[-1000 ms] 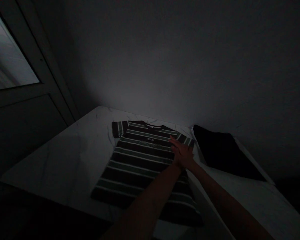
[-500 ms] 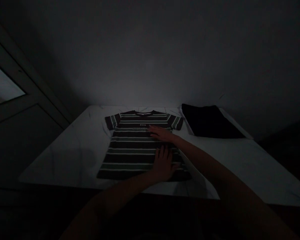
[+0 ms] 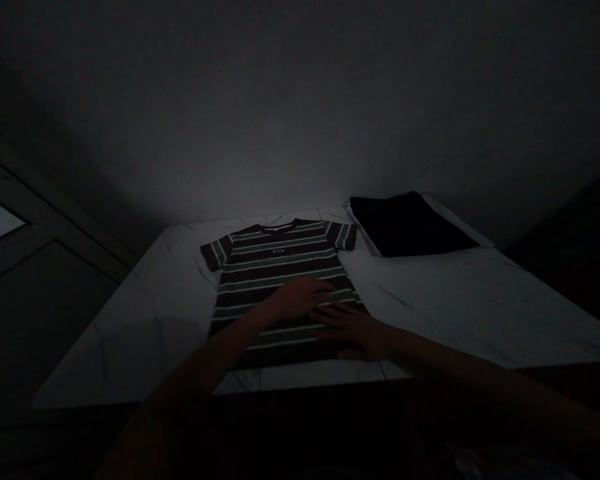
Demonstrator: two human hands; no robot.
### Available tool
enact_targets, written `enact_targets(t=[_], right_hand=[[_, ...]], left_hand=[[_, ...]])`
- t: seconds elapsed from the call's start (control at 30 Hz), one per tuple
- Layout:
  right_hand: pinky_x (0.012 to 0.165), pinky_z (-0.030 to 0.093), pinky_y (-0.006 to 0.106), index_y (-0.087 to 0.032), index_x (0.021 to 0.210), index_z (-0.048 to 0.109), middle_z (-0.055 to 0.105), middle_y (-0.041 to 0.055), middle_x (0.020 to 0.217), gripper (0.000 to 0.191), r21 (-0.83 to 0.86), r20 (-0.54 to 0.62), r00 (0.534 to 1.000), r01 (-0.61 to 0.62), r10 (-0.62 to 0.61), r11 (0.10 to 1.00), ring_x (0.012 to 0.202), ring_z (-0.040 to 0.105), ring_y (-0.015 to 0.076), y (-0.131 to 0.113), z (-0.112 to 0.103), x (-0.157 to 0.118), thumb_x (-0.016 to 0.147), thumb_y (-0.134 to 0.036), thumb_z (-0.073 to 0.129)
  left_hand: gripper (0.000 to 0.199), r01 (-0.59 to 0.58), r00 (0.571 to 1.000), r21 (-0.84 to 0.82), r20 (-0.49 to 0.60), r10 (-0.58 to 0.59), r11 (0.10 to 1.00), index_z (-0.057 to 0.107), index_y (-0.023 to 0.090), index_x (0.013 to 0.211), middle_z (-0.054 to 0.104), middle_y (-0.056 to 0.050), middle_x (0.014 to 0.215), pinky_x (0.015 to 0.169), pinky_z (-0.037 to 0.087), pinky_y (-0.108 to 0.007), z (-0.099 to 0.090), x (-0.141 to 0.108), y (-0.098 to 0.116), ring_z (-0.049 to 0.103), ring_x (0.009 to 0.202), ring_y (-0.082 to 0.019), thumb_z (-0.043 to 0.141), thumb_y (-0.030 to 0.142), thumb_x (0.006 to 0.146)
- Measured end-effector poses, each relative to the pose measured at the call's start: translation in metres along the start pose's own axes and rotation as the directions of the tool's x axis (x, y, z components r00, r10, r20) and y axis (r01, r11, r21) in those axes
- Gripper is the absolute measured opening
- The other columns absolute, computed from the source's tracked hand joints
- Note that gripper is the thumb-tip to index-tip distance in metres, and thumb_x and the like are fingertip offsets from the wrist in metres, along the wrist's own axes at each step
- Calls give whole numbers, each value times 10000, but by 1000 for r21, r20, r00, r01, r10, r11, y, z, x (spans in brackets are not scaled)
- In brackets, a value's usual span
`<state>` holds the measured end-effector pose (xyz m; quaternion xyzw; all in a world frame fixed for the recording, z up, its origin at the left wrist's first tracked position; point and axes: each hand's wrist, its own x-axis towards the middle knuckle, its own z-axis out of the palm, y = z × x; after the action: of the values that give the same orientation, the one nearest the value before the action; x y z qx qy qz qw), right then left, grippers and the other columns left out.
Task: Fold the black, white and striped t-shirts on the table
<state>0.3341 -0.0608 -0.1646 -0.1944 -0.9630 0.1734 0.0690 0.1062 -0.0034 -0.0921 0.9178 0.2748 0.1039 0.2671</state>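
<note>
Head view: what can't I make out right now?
Head view: chest lettering on the striped shirt, too small and dim to read.
Head view: shirt fabric beneath the left hand and right hand, hidden by them.
Head view: rest of the door, cut off by the left edge.

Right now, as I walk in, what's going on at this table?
In dim light, a person's left hand and right hand are open, close together over the lower part of a striped T-shirt. It lies spread on the marbled table, collar toward the wall. To the shirt's right lies a black cloth.
</note>
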Motion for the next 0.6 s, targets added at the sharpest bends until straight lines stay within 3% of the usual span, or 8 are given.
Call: enact_targets(t=[0.07, 0.17, 0.27, 0.37, 0.47, 0.53, 0.6], right_hand=[[1217, 80, 569, -340, 1560, 275, 198, 58, 1650, 599, 18, -2, 999, -48, 49, 999, 1522, 126, 275, -15, 2, -13, 1008, -450, 481], [1226, 95, 548, -354, 1561, 259, 233, 39, 1640, 583, 46, -11, 989, -149, 149, 988, 1515, 165, 257, -30, 6, -29, 1021, -442, 461], [1225, 145, 531, -330, 1559, 276, 250, 53, 1632, 584, 71, -56, 967, -246, 250, 967, 1514, 168, 256, -40, 13, -47, 1019, -445, 466], [1199, 257, 502, -293, 1494, 442, 394, 80, 1569, 499, 154, -115, 935, -317, 335, 936, 1459, 337, 256, -49, 12, -64, 1019, -444, 457], [1032, 483, 406, -276, 1286, 663, 679, 71, 1299, 424, 303, -195, 822, -468, 534, 830, 1185, 639, 225, -49, -4, -58, 1049, -433, 349], [935, 534, 366, -260, 1197, 702, 739, 60, 1167, 449, 348, -280, 697, -568, 661, 746, 1055, 696, 216, -41, -17, -31, 1053, -428, 312], [965, 515, 370, -228, 1236, 668, 705, 76, 1238, 420, 302, -367, 610, -636, 702, 710, 1108, 672, 228, -26, -28, 15, 1037, -428, 357]], left_hand=[[419, 106, 992, 232, -93, -87, 967, 542, 213, 1399, 545, -106, 1457, 1143, 355, -397, -4, 31, -34, 490, 1354, -234, 462, 345, 1009], [527, 222, 975, 432, -98, -199, 874, 458, 169, 1464, 374, -172, 1571, 1182, 284, -478, 13, 63, -65, 347, 1456, -305, 480, 405, 994], [652, 193, 981, 477, -89, -171, 858, 356, 151, 1520, 261, -207, 1612, 1186, 243, -535, 49, 63, -65, 222, 1502, -345, 431, 522, 989], [690, 16, 999, 480, -51, 10, 877, 276, 173, 1553, 183, -190, 1639, 1201, 196, -531, 87, 38, -42, 143, 1524, -328, 372, 564, 993], [685, -105, 992, 451, -15, 125, 886, 257, 193, 1557, 162, -164, 1651, 1210, 172, -513, 109, 10, -12, 136, 1528, -311, 375, 560, 991], [669, -134, 989, 406, -4, 149, 904, 293, 201, 1543, 239, -147, 1633, 1216, 168, -509, 114, 0, 4, 182, 1516, -303, 404, 551, 984], [630, -139, 989, 351, 4, 147, 926, 345, 202, 1518, 351, -132, 1587, 1219, 181, -508, 113, -3, 13, 250, 1491, -295, 416, 529, 985]])
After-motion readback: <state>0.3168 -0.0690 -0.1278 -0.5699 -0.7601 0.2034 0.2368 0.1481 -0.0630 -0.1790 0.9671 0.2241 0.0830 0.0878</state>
